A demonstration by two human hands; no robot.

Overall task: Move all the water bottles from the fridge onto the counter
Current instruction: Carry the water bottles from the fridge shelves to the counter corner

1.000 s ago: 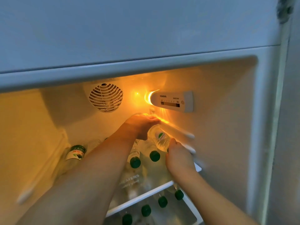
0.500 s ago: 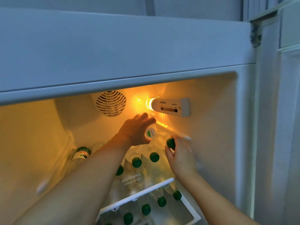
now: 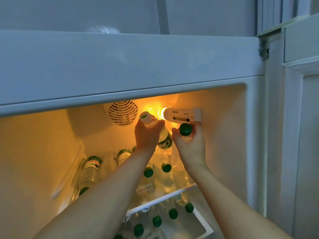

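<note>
We've got a bottle in left hand below the vent, another clamped in right hand under it & rightward; draw both straight out w/o knocking shelf bottles

Open air above the lying bottles (control box and fan grille close overhead).

Both forearms stretched forward and up; left hand and right hand raised side by side, fingers curled closed.
</note>
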